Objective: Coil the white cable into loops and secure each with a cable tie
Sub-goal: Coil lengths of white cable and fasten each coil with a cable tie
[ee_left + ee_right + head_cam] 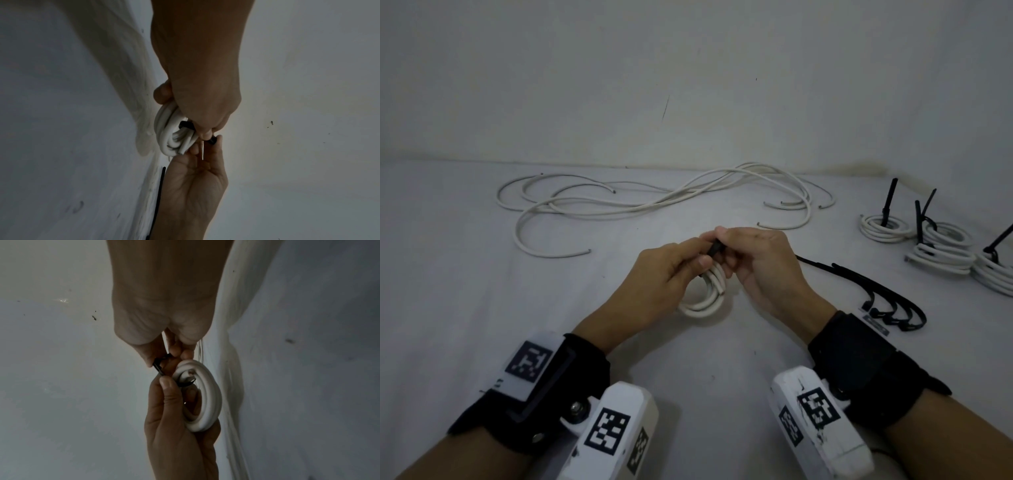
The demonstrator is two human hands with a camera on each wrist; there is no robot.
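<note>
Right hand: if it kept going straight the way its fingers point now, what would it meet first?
The right hand points toward the left hand; it would probably meet that hand's fingertips and the black plastic cable tie on the coiled white cable almost immediately.

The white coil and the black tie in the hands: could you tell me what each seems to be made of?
White coil: probably a plastic- or rubber-jacketed cable; smooth matte round surface, bends into tight loops, darker core at the cut end.
Black tie: likely nylon or similar plastic; thin, flat, slightly glossy strip that flexes around the coil.

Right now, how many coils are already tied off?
3, all far right on the sheet: one rear coil, one middle coil, one at the frame edge, partly cut off. More may lie out of frame.
</note>
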